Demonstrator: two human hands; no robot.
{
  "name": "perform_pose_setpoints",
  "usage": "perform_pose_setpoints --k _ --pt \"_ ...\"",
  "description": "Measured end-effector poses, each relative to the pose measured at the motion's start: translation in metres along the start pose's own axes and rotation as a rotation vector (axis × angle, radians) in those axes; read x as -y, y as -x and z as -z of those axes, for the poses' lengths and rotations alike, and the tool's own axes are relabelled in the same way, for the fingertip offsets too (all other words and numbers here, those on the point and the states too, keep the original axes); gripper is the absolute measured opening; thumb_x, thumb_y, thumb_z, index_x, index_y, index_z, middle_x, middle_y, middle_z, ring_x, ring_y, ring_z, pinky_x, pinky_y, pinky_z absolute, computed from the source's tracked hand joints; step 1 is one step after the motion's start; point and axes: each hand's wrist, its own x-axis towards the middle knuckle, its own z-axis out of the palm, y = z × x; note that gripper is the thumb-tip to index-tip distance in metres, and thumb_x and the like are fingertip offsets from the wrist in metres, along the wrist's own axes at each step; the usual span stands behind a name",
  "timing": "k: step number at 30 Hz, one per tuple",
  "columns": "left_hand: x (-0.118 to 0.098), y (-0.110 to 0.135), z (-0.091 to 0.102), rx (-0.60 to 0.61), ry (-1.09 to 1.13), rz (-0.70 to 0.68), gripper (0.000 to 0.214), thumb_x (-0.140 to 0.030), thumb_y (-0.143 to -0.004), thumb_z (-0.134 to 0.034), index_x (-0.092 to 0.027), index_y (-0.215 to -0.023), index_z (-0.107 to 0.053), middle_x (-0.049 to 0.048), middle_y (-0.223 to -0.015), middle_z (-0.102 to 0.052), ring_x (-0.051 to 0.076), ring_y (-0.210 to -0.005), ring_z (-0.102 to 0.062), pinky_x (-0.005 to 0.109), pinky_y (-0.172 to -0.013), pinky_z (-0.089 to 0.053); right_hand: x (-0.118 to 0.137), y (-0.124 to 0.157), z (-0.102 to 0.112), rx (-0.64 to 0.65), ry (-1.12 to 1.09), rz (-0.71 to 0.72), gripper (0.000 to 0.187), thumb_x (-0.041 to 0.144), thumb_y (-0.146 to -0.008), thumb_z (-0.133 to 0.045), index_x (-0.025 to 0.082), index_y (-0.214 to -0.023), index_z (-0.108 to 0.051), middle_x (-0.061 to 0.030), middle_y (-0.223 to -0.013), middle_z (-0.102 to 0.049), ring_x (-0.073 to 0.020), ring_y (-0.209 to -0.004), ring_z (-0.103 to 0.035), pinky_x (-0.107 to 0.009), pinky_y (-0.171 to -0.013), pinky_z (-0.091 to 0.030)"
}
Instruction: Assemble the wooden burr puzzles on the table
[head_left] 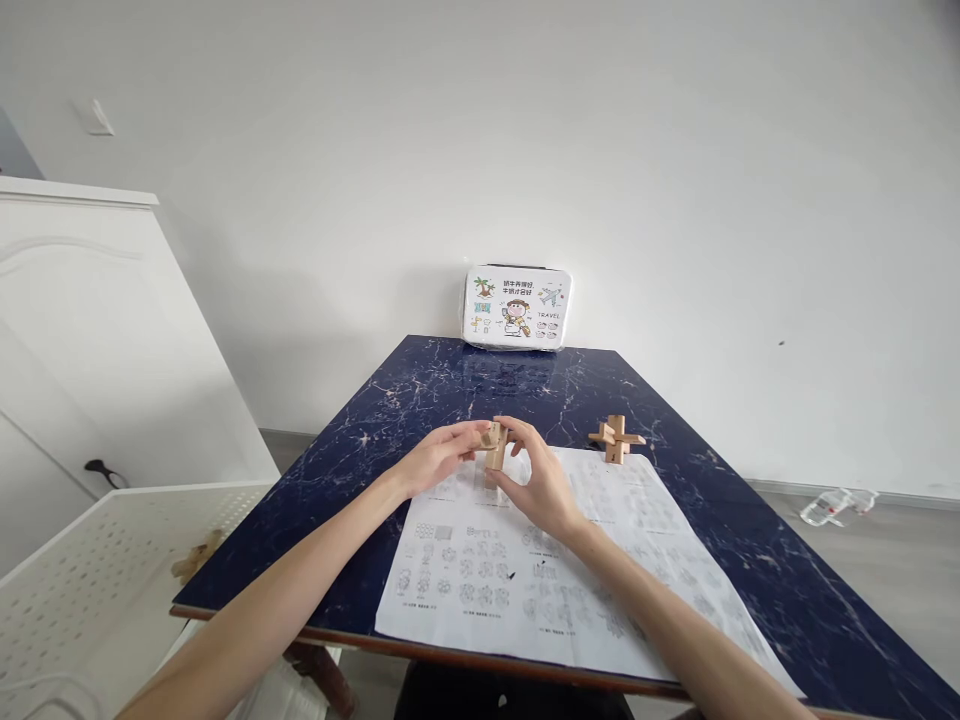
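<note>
Over the top part of a printed instruction sheet [480, 610], my two hands come together on small wooden puzzle pieces. My right hand [541, 485] grips an upright wooden block [496, 458] between thumb at its lower end and fingers at its top. From the other side, my left hand [439, 455] pinches a smaller wooden piece [489, 438] against that block; whether the two interlock I cannot tell. To the right, an assembled wooden cross-shaped puzzle [615, 440] stands at the sheet's upper edge, touched by neither hand.
The dark blue marbled table [352, 440] carries a white cartoon-printed case [516, 308] at its far edge, against the wall. Left of the table is a white perforated basket [97, 570] with wooden pieces [196, 558] in it. A clear plastic item [836, 505] lies on the floor at right.
</note>
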Motion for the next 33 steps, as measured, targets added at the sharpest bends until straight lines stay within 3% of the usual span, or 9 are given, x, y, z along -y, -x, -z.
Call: perform_pose_setpoints --k 5,11,22,25,28,33 --pt "0.000 0.002 -0.005 0.033 -0.003 0.001 0.046 -0.033 -0.089 -0.077 -0.024 -0.134 -0.066 0.0127 -0.137 -0.065 0.030 -0.132 -0.057 0.047 -0.112 -0.040 0.003 -0.001 0.002 0.055 0.042 0.039 0.061 0.020 -0.090 -0.066 0.033 -0.145 -0.043 -0.0081 -0.137 -0.059 -0.0299 -0.126 -0.054 -0.050 -0.103 -0.051" --pt "-0.007 0.004 -0.003 0.029 -0.039 0.062 0.050 -0.031 -0.088 -0.079 -0.022 -0.135 -0.065 0.0137 -0.137 -0.065 0.030 -0.131 -0.058 0.047 -0.112 -0.041 0.003 -0.001 0.001 0.095 0.071 0.098 0.064 0.015 -0.093 -0.059 0.032 -0.149 -0.036 -0.0103 -0.143 -0.055 -0.0294 -0.131 -0.054 -0.050 -0.108 -0.048" --pt "-0.005 0.004 -0.001 -0.040 -0.041 0.010 0.056 -0.032 -0.083 -0.083 -0.024 -0.135 -0.064 0.0127 -0.139 -0.063 0.031 -0.131 -0.057 0.046 -0.108 -0.045 -0.001 0.000 -0.002 -0.010 0.092 0.122 0.061 0.021 -0.096 -0.057 0.032 -0.152 -0.036 -0.0132 -0.143 -0.049 -0.0299 -0.133 -0.053 -0.051 -0.110 -0.050" --pt "-0.003 0.003 0.002 -0.071 -0.089 -0.038 0.059 -0.030 -0.081 -0.085 -0.024 -0.136 -0.063 0.0132 -0.142 -0.060 0.032 -0.133 -0.056 0.049 -0.111 -0.044 -0.004 -0.003 0.000 -0.107 0.062 0.041 0.055 0.028 -0.095 -0.062 0.031 -0.147 -0.043 -0.0134 -0.139 -0.050 -0.0301 -0.132 -0.053 -0.052 -0.110 -0.049" --pt "-0.002 0.002 0.000 -0.123 -0.232 -0.108 0.068 -0.028 -0.079 -0.086 -0.025 -0.141 -0.057 0.0127 -0.144 -0.058 0.031 -0.136 -0.053 0.051 -0.114 -0.042 -0.010 -0.006 0.001 -0.189 -0.106 -0.108 0.056 0.038 -0.088 -0.073 0.028 -0.138 -0.050 -0.0128 -0.135 -0.053 -0.0290 -0.126 -0.058 -0.051 -0.109 -0.051" --pt "0.001 0.004 -0.011 -0.232 -0.694 -0.382 0.073 -0.034 -0.078 -0.086 -0.029 -0.143 -0.052 0.0098 -0.140 -0.054 0.030 -0.132 -0.054 0.050 -0.116 -0.042 -0.016 -0.006 -0.002 -0.178 -0.480 -0.344 0.063 0.045 -0.078 -0.084 0.023 -0.127 -0.052 -0.0131 -0.126 -0.066 -0.0288 -0.122 -0.064 -0.051 -0.109 -0.050"
